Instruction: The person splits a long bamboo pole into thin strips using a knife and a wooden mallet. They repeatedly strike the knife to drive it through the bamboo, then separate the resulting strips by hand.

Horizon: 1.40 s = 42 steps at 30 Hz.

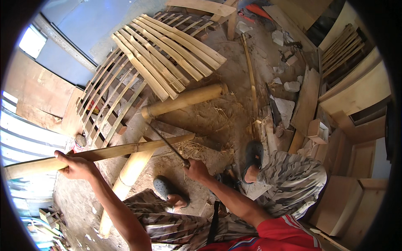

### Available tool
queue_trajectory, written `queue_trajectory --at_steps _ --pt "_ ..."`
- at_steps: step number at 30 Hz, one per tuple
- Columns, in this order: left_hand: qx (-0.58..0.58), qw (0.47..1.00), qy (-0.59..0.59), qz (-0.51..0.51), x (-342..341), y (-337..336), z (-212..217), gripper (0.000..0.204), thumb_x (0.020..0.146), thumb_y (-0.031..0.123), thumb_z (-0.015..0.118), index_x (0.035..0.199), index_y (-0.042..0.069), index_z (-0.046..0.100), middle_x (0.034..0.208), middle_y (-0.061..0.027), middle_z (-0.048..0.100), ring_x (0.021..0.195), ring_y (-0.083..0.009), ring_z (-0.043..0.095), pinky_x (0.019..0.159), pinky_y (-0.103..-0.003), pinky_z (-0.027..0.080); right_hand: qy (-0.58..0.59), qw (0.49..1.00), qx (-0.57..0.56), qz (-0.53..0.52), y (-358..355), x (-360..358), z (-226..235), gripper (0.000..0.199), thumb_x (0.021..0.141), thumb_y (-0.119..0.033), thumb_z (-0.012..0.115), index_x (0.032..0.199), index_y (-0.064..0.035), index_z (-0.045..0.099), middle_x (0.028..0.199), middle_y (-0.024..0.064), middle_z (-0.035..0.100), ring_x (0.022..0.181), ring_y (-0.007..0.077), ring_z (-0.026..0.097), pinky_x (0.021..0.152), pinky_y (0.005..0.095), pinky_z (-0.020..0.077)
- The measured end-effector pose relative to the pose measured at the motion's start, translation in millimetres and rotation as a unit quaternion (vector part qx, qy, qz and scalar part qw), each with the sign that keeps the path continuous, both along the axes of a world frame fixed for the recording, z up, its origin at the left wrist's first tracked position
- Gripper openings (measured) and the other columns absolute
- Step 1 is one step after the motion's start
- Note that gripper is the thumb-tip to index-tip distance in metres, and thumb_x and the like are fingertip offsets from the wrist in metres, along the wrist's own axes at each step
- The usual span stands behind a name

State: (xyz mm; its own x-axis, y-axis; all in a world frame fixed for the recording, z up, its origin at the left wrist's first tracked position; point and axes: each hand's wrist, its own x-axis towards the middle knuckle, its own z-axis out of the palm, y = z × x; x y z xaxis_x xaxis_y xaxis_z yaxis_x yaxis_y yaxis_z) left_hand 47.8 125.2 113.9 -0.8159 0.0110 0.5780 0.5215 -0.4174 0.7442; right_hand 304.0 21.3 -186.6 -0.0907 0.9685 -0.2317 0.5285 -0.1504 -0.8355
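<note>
A: What occupies the left side of the view?

B: Between eight and nine o'clock, the person's left hand point(78, 166) holds a long bamboo strip point(109, 152). The grip is closed, thumb at the upper edge, fingers curled below. The strip runs from nine o'clock to just below centre, passing over a round bamboo pole point(133, 168) at eight o'clock.

A: And farther right?

B: Split slats point(167, 52) lie side by side at eleven o'clock. Below them, a narrow-bladed tool point(169, 145) crosses the strip near its inner end, tip toward half past ten; whether edge and bamboo touch cannot be told. Pale shavings point(189, 149) litter the floor just below centre. At six o'clock the right hand point(196, 170) has its grip wrapped round the tool's handle, mostly hidden.

A: Which step is in hand?

B: Probably trimming the strip, judging by blade and shavings. The next move would call for a steady left hold and a controlled stroke.
</note>
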Motion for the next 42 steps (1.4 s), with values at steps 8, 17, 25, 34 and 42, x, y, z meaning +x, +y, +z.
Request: queue_trajectory --at_steps 8,17,25,34,42 --pt "0.006 1.000 0.004 -0.009 -3.0 2.4 0.7 0.044 0.086 0.037 0.076 0.080 0.001 0.052 0.068 -0.0053 0.053 0.060 -0.0135 0.045 0.055 -0.029 0.039 -0.055 0.972 -0.228 -0.031 -4.1 51.2 -67.0 0.039 0.084 -0.034 0.064 0.096 0.0020 0.067 0.077 0.0247 0.067 0.076 0.0389 0.068 0.066 0.0490 0.0530" --pt "0.002 1.000 0.004 0.005 0.9 5.3 0.5 0.048 0.085 0.040 0.076 0.084 -0.003 0.055 0.072 -0.0097 0.057 0.064 -0.0171 0.051 0.060 -0.031 0.044 -0.042 0.999 -0.015 -0.015 2.5 7.6 -27.2 0.036 0.085 -0.032 0.062 0.095 0.0017 0.068 0.070 0.0229 0.065 0.066 0.0385 0.065 0.060 0.0491 0.0511" --pt "-0.002 1.000 0.010 -0.011 0.2 5.6 3.4 0.049 0.085 0.041 0.076 0.086 -0.004 0.054 0.072 -0.0102 0.056 0.065 -0.0175 0.051 0.060 -0.031 0.043 -0.023 0.997 -0.061 -0.038 -6.9 15.9 -31.1 0.032 0.084 -0.031 0.062 0.094 -0.0010 0.068 0.076 0.0239 0.067 0.072 0.0393 0.067 0.064 0.0480 0.0522" --pt "-0.004 1.000 -0.025 -0.006 -6.2 8.9 -0.2 0.049 0.085 0.040 0.076 0.087 -0.004 0.054 0.071 -0.0085 0.055 0.063 -0.0160 0.049 0.058 -0.031 0.042 -0.047 0.968 -0.231 -0.087 -21.8 48.9 -85.5 0.041 0.086 -0.035 0.061 0.098 0.0035 0.066 0.077 0.0258 0.066 0.071 0.0402 0.065 0.066 0.0499 0.0533" --pt "-0.001 1.000 -0.010 -0.014 -4.9 6.4 -0.8 0.048 0.085 0.041 0.075 0.084 -0.001 0.052 0.072 -0.0083 0.055 0.063 -0.0163 0.048 0.059 -0.031 0.042 -0.019 0.994 -0.103 -0.020 -10.6 35.7 -43.1 0.037 0.085 -0.030 0.063 0.093 0.0066 0.064 0.076 0.0226 0.066 0.070 0.0362 0.066 0.064 0.0482 0.0523"
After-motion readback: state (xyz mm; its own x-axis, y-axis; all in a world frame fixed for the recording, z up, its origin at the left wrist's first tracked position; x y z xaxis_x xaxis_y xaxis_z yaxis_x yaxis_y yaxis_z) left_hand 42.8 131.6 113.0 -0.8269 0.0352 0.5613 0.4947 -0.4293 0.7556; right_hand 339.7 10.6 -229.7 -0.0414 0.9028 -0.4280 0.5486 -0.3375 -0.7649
